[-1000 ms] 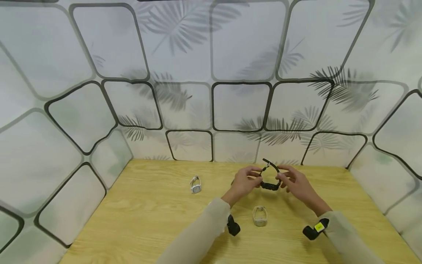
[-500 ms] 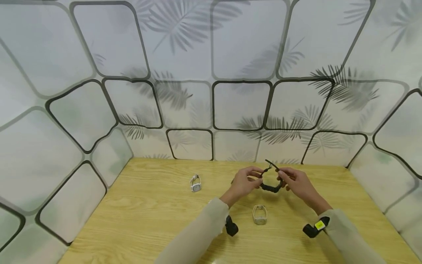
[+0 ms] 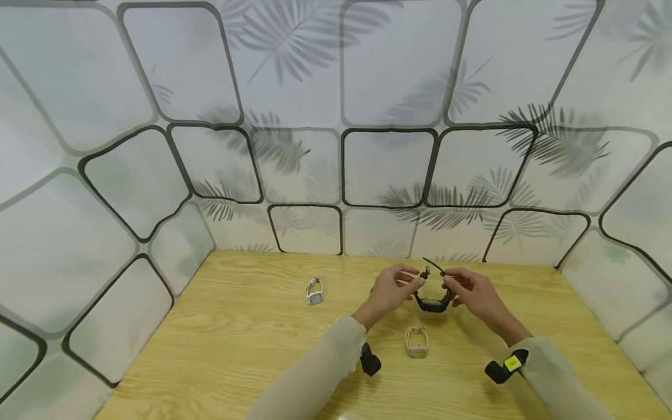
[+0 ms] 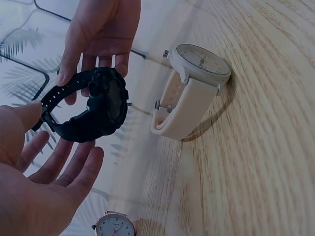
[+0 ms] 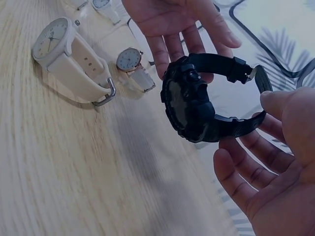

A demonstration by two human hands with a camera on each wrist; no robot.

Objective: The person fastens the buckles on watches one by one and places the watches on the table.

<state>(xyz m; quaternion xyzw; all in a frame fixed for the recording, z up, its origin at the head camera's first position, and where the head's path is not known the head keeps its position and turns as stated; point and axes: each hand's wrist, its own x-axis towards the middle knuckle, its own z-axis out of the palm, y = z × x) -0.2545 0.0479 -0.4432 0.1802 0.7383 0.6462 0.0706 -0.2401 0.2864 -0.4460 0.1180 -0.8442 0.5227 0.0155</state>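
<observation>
Both hands hold a black wristwatch [image 3: 433,305] just above the table, its strap curved upward in a loop. My left hand [image 3: 389,290] pinches the buckle side of the strap with thumb and fingers. On the other side, my right hand [image 3: 472,291] pinches the strap half with the holes. In the right wrist view the metal buckle [image 5: 252,73] lies close to the other strap half; whether the strap passes through it I cannot tell. The chunky case of the watch hangs at the bottom of the loop. A beige watch [image 3: 417,351] stands nearer the person.
A white square-faced watch [image 3: 315,298] sits farther left on the wooden table [image 3: 236,326]. Beyond the beige watch, a round rose-gold watch with a white strap [image 5: 129,60] shows in the right wrist view. Patterned fabric walls [image 3: 304,230] enclose the table's back and sides.
The black watch has tilted and sunk slightly, so its dial shows more. My left thumb has moved up along the strap towards the buckle. The watches on the table stay put.
</observation>
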